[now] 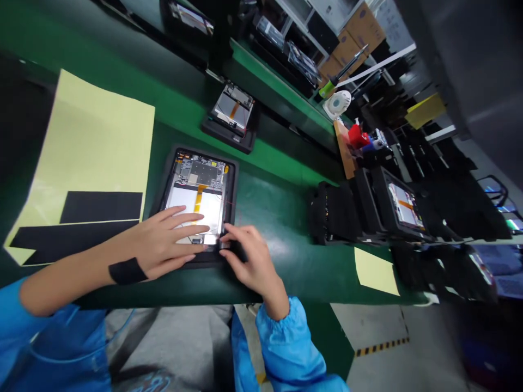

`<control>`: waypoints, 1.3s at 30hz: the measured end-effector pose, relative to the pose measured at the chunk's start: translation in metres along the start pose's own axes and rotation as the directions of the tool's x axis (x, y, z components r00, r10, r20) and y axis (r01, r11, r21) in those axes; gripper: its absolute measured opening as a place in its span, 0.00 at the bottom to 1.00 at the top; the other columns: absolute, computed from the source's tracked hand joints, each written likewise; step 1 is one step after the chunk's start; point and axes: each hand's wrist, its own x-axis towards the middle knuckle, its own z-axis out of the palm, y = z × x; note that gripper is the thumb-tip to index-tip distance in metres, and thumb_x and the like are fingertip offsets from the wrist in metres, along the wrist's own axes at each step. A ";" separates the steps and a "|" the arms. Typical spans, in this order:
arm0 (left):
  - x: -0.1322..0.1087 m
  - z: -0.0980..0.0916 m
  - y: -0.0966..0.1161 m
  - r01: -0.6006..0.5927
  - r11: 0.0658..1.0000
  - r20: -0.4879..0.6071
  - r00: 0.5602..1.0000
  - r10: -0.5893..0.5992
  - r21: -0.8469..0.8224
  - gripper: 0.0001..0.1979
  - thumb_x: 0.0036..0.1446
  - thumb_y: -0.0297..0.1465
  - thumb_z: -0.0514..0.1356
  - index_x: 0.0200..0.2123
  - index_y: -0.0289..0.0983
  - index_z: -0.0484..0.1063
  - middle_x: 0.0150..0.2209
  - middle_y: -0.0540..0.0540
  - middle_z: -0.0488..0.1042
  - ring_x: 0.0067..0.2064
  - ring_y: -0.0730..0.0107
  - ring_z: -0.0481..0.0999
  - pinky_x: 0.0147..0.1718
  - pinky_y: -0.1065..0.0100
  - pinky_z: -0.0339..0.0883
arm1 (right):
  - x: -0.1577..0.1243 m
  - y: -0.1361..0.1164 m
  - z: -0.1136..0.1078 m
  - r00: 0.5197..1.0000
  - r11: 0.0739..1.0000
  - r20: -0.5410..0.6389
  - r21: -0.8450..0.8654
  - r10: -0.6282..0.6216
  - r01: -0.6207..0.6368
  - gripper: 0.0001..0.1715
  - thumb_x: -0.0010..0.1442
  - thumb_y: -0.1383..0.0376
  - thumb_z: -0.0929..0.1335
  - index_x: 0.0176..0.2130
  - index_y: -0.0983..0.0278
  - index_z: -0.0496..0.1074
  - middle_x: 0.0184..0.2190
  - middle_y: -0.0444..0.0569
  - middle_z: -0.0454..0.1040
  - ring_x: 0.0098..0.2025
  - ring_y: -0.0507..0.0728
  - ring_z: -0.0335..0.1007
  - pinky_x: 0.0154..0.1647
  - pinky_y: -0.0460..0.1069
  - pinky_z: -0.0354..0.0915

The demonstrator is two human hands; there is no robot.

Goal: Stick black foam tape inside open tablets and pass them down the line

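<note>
An opened tablet (pixel 212 198) lies in a black foam tray (pixel 233 188) on the green mat, its circuit board, silver battery area and orange tape strip exposed. My left hand (pixel 167 242) rests across the lower part of the tablet, fingers spread and flat. A black strip (pixel 127 271) is stuck on my left wrist. At the tablet's lower right corner, my right hand (pixel 251 258) has thumb and forefinger drawn together. What sits between those fingertips is too small to name.
Left of the tablet is a yellow sheet (pixel 98 141) bearing black strips (pixel 102 207). Another opened tablet (pixel 232 109) sits in its tray behind. Several black trays (pixel 368 204) stand at the right, near a yellow paper piece (pixel 376 271). A small white fan (pixel 338 103) stands farther back.
</note>
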 end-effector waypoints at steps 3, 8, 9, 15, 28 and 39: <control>-0.007 -0.003 -0.004 0.048 0.998 -0.038 0.998 -0.049 -0.027 0.19 0.68 0.28 0.56 0.57 0.51 0.78 0.59 0.49 0.78 0.66 0.55 0.70 0.71 0.46 0.58 | 0.004 0.001 0.018 0.997 0.999 0.065 0.023 -0.035 0.033 0.37 0.71 0.68 0.69 0.73 0.54 0.57 0.46 0.50 0.81 0.48 0.60 0.74 0.51 0.56 0.74; -0.007 -0.005 -0.003 0.062 0.998 -0.043 0.997 -0.062 -0.009 0.19 0.67 0.28 0.56 0.56 0.50 0.78 0.56 0.47 0.78 0.63 0.54 0.72 0.68 0.46 0.63 | 0.011 0.000 0.034 0.998 0.999 0.058 0.042 -0.009 0.007 0.37 0.72 0.66 0.69 0.74 0.55 0.56 0.47 0.51 0.81 0.48 0.61 0.74 0.51 0.57 0.74; -0.007 -0.006 -0.003 0.059 0.998 -0.041 0.997 -0.059 0.002 0.19 0.68 0.28 0.56 0.56 0.49 0.79 0.55 0.46 0.78 0.61 0.54 0.73 0.67 0.46 0.64 | 0.011 0.000 0.034 0.998 0.999 0.054 0.040 -0.014 0.012 0.37 0.72 0.66 0.69 0.74 0.55 0.55 0.47 0.51 0.81 0.47 0.61 0.73 0.50 0.57 0.74; 0.000 -0.016 0.000 0.017 0.999 -0.029 0.999 -0.016 0.047 0.17 0.69 0.27 0.54 0.53 0.43 0.79 0.47 0.44 0.79 0.49 0.58 0.74 0.58 0.51 0.70 | 0.006 -0.003 0.027 0.994 0.993 0.004 -0.054 -0.105 0.105 0.40 0.71 0.65 0.70 0.75 0.54 0.55 0.49 0.51 0.83 0.56 0.64 0.73 0.53 0.60 0.71; -0.003 -0.008 0.001 -0.082 0.993 -0.089 0.992 0.090 0.088 0.16 0.67 0.23 0.56 0.53 0.36 0.78 0.46 0.43 0.81 0.50 0.56 0.74 0.59 0.52 0.66 | -0.011 0.001 0.015 0.906 0.862 0.126 -0.279 -0.404 0.423 0.20 0.73 0.73 0.62 0.61 0.71 0.72 0.48 0.51 0.85 0.46 0.57 0.77 0.36 0.52 0.68; 0.004 0.016 0.041 0.014 0.969 -0.049 0.999 -0.001 0.246 0.23 0.60 0.17 0.48 0.55 0.26 0.73 0.52 0.33 0.75 0.54 0.51 0.72 0.54 0.56 0.71 | -0.027 -0.001 0.024 0.956 0.958 -0.071 -0.073 -0.284 0.279 0.30 0.71 0.65 0.66 0.69 0.65 0.64 0.51 0.57 0.83 0.53 0.61 0.78 0.46 0.55 0.73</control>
